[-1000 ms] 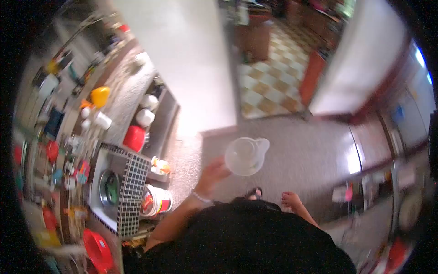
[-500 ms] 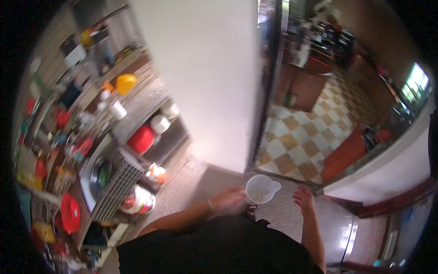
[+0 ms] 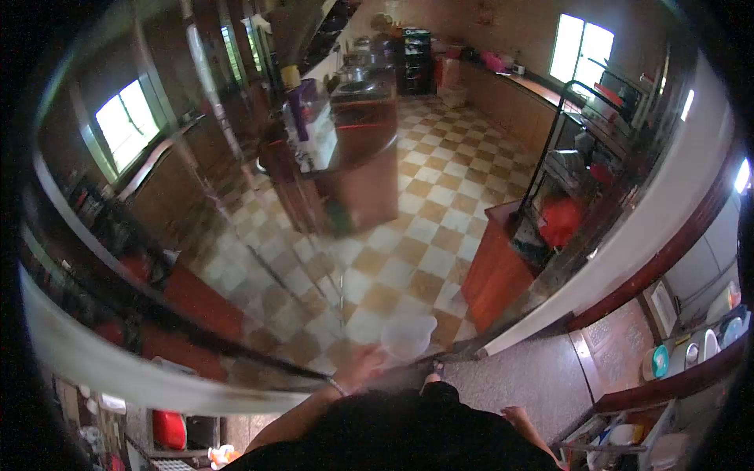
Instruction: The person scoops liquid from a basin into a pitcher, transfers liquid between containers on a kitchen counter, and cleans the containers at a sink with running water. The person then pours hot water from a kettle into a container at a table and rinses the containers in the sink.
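Note:
A translucent white plastic measuring jug (image 3: 408, 337) with a pouring lip is held out in front of me, low in the middle of the view. My left hand (image 3: 363, 367) is closed at the jug's left side, where the handle would be; motion blur hides the exact grip. Down at my right side hangs my right hand (image 3: 516, 416), partly hidden by my dark clothing. It is small in view, holds nothing that I can see, and its fingers appear loosely apart.
A doorway leads to a checkered tile floor (image 3: 428, 263). Glass panels with a dark frame stand left. Beyond are a brown counter (image 3: 361, 192) and, right, a reddish cabinet (image 3: 503, 263) beside a black rack (image 3: 550, 149). A red bowl (image 3: 169, 429) sits lower left.
My view has swung from the kitchen shelves and white wall to face the doorway. The jug has come along in my left hand, and my right hand has dropped lower.

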`<state>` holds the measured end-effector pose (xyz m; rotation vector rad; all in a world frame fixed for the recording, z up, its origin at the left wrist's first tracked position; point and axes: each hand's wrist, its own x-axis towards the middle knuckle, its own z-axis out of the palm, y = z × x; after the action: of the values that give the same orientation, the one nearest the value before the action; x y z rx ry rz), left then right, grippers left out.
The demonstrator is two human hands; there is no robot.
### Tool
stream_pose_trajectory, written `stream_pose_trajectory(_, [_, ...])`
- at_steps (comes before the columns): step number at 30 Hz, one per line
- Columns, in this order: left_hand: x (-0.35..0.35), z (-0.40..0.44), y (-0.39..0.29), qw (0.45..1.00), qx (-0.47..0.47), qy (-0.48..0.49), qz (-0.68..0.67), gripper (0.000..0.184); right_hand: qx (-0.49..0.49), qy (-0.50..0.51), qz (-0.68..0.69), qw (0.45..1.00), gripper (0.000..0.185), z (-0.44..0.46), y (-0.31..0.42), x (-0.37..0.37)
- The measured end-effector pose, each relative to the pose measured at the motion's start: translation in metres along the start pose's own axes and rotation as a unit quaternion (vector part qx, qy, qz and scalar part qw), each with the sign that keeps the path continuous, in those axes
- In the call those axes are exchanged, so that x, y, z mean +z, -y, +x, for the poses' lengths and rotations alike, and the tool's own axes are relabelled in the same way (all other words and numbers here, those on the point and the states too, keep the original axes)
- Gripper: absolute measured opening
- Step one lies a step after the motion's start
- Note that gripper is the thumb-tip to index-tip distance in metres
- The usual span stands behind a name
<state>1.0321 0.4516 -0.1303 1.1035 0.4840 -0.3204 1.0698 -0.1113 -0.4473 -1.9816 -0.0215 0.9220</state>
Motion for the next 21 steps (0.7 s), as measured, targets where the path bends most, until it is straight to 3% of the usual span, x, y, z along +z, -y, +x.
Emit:
stream_pose_trajectory(1, [-0.009,0.036,0.003,0.999,0.005,0.019,-0.031,0.016,-0.142,0.006,-0.079,0.987,0.020,0.035,-0.034,-0.010])
stream_pose_trajectory(2, [0.018,0.045,-0.038,0.998,-0.015,-0.054,0.014,0.013,-0.233,0.003,-0.154,0.960,0.019,0.081,-0.043,-0.027])
stream_pose_trajectory(4, [0.016,0.096,-0.060,0.987,0.021,-0.047,-0.151,0.017,-0.407,-0.001,-0.287,0.867,0.020,0.173,-0.021,-0.048])
stream_pose_trajectory(5, [0.010,0.125,-0.066,0.971,0.036,-0.044,-0.230,0.019,-0.298,0.107,-0.090,0.944,0.027,0.226,0.004,-0.059])
stream_pose_trajectory(6, [0.006,0.155,-0.078,0.974,0.046,-0.034,-0.221,0.026,-0.168,0.210,0.114,0.956,0.035,0.266,0.057,-0.065])
stream_pose_trajectory(8, [0.011,0.184,-0.121,0.981,0.084,-0.052,-0.166,0.030,-0.066,0.147,-0.086,0.983,0.034,0.305,0.186,-0.072])
stream_pose_trajectory(9, [0.021,0.195,-0.154,0.983,0.107,-0.057,-0.140,0.033,-0.046,0.138,-0.114,0.983,0.034,0.325,0.253,-0.077])
stream_pose_trajectory(10, [0.026,0.208,-0.177,0.980,0.094,-0.106,-0.138,0.035,-0.050,0.140,-0.108,0.983,0.034,0.349,0.308,-0.082])
stream_pose_trajectory(13, [0.016,0.245,-0.231,0.979,0.138,-0.086,-0.126,0.026,-0.086,0.148,-0.079,0.982,0.034,0.424,0.447,-0.093])
stream_pose_trajectory(16, [-0.017,0.322,-0.276,0.982,0.105,-0.118,-0.106,0.023,-0.102,0.124,-0.040,0.986,0.035,0.501,0.563,-0.111])
stream_pose_trajectory(17, [-0.029,0.347,-0.292,0.983,0.093,-0.124,-0.100,0.023,-0.103,0.112,-0.025,0.988,0.036,0.528,0.589,-0.116])
stream_pose_trajectory(18, [-0.047,0.381,-0.306,0.985,0.097,-0.122,-0.071,0.023,-0.064,0.143,0.128,0.979,0.037,0.558,0.613,-0.125])
stream_pose_trajectory(21, [-0.074,0.480,-0.370,0.991,0.100,-0.026,-0.087,0.024,-0.082,0.141,0.127,0.978,0.036,0.667,0.620,-0.151])
